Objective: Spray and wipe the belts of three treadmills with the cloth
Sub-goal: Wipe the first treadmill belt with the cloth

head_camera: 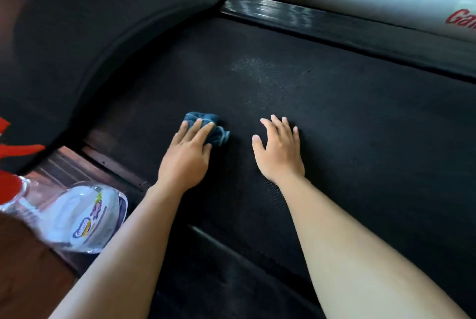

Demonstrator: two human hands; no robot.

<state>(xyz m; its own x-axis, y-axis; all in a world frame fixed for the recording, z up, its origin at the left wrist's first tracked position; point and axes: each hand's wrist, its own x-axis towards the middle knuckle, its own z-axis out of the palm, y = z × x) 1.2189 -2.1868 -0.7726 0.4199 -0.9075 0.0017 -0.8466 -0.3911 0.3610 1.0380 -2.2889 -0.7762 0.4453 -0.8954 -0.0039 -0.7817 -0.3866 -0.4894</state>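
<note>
Spray bottle [85,218] leftmost; left hand [188,156], fingers [203,131] straight, presses crumpled blue cloth [219,134] onto belt [334,112]; right hand [280,154] spread.

Matt, finely ribbed belt [334,138]; soft blue cloth [206,125]; seemingly clear plastic bottle [85,218]

The cloth [215,129] lies on the treadmill belt [360,138], near the middle of its width. The left hand [185,156] rests on top of the cloth, covering its near side. The right hand [279,154] lies flat on the belt, just to the right of the cloth and apart from it. A spray patch [257,69] sits on the belt beyond both hands. The motor cover [103,22] closes the belt's far-left end. The side rail [334,27] runs along the belt's far edge. The spray bottle [85,218] lies off the belt, beside its near-left edge.
</note>
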